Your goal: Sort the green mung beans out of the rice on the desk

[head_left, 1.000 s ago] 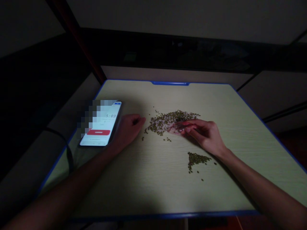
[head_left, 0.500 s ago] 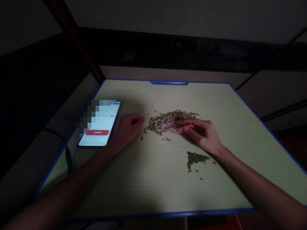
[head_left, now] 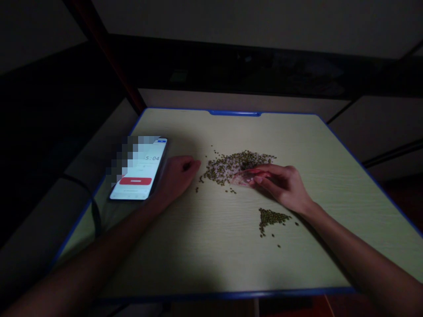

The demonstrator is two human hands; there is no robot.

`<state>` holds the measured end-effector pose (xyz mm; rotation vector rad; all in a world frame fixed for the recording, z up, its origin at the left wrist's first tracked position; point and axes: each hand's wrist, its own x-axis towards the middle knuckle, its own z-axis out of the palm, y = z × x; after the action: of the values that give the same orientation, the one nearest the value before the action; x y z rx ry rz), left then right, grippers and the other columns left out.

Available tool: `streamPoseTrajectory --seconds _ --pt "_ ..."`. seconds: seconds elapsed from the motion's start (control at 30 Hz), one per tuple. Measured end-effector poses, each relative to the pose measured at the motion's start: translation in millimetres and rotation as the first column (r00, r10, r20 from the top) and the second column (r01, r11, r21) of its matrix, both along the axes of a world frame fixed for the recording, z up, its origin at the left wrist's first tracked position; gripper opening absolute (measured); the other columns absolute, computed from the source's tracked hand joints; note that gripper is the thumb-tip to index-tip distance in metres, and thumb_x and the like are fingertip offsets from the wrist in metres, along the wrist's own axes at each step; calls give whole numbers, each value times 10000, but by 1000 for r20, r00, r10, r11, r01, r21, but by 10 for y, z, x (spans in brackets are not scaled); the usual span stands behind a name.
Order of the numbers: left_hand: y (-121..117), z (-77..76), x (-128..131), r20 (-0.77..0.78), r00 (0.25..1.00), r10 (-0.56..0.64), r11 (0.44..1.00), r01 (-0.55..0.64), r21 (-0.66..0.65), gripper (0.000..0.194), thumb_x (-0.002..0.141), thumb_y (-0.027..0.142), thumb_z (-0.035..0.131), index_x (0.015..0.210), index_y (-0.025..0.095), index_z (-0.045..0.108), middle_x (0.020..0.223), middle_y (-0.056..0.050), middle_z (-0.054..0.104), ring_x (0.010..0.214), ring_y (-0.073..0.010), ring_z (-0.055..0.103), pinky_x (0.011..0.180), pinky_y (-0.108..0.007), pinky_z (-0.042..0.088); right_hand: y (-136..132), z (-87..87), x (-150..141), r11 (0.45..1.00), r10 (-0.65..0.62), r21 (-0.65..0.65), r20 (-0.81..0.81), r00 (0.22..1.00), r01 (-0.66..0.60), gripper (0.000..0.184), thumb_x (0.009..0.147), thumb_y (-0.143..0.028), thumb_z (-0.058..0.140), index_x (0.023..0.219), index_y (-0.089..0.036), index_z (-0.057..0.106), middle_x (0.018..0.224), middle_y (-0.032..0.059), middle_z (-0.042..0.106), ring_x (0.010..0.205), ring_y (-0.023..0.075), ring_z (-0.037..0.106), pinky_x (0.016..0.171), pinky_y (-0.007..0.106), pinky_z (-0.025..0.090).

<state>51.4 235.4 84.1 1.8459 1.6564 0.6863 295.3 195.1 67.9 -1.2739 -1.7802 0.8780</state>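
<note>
A mixed heap of small green beans and pale grains point(head_left: 228, 165) lies spread at the middle of the table. At its right front edge, the fingertips of my right hand point(head_left: 286, 187) pinch a thin see-through plastic piece with a reddish tint point(head_left: 243, 177). Whether it is a bag or a sheet I cannot tell. Nearer to me is a smaller pile of green beans point(head_left: 272, 217), with a few loose ones around it. My left hand point(head_left: 180, 174) rests on the table in a loose fist, left of the heap and beside a lit phone point(head_left: 139, 176).
The pale wooden tabletop point(head_left: 185, 255) has a blue rim and a blue handle piece point(head_left: 235, 113) at its far edge. A dark cable point(head_left: 95, 213) crosses the left side near the phone. Light panels and a dark gap stand behind the table.
My right hand stays at the heap's edge with its fingers shifted slightly on the plastic piece. My left hand keeps its place; the whole view has moved a little.
</note>
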Motion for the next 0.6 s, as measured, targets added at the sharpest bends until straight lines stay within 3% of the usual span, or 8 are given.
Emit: streamPoseTrajectory --seconds 0.23,0.6 --pt "13 -14 -4 3 1000 -7 1000 7 12 326 777 238 472 476 172 367 475 63 301 519 -87 323 535 -253 225 -22 -14 -13 1000 20 -19 -20 1000 -20 193 770 -249 591 905 -154 690 658 29 707 546 138 614 473 265 440" --pt "14 -35 -3 10 1000 -3 1000 3 4 317 774 237 464 480 173 365 482 64 293 518 -86 316 536 -252 225 14 -40 -60 998 -62 -17 -39 997 61 232 761 -262 578 920 -132 687 660 43 704 562 152 630 500 272 461"
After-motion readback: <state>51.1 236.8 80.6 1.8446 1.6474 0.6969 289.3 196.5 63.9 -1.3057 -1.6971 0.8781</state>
